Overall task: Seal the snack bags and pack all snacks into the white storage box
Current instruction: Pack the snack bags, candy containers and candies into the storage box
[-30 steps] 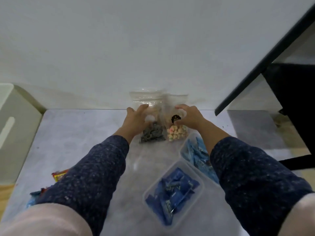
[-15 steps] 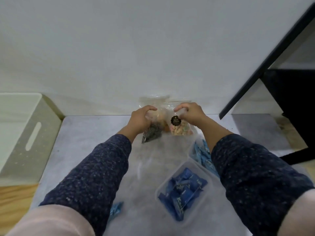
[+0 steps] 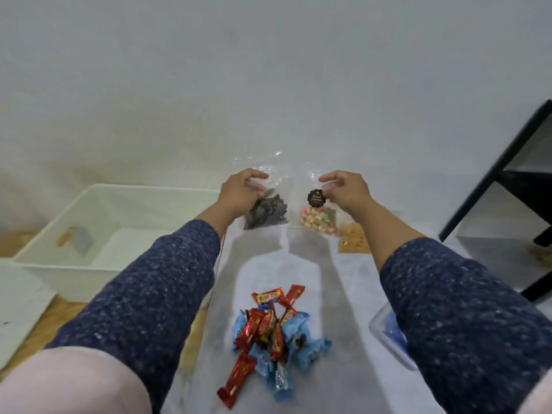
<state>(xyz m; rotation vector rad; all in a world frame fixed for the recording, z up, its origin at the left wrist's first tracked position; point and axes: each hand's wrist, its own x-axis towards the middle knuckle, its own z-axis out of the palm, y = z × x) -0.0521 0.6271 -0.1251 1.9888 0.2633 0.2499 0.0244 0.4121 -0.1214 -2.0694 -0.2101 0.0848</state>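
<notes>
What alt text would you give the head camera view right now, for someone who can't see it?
Two hands in dark blue sleeves hold clear snack bags at the table's far edge: the left hand grips a bag of dark cookies, the right hand a bag of pastel puffs. Loose wrapped candies lie nearer; the white storage box sits left.

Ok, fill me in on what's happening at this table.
A person is handling two clear snack bags at the table's far edge. The left hand grips the bag of dark cookies; the right hand pinches the bag of coloured biscuits. A third bag, a pile of wrapped candies and a clear tub remain on the table. No snacks show in the white storage box at left.
</notes>
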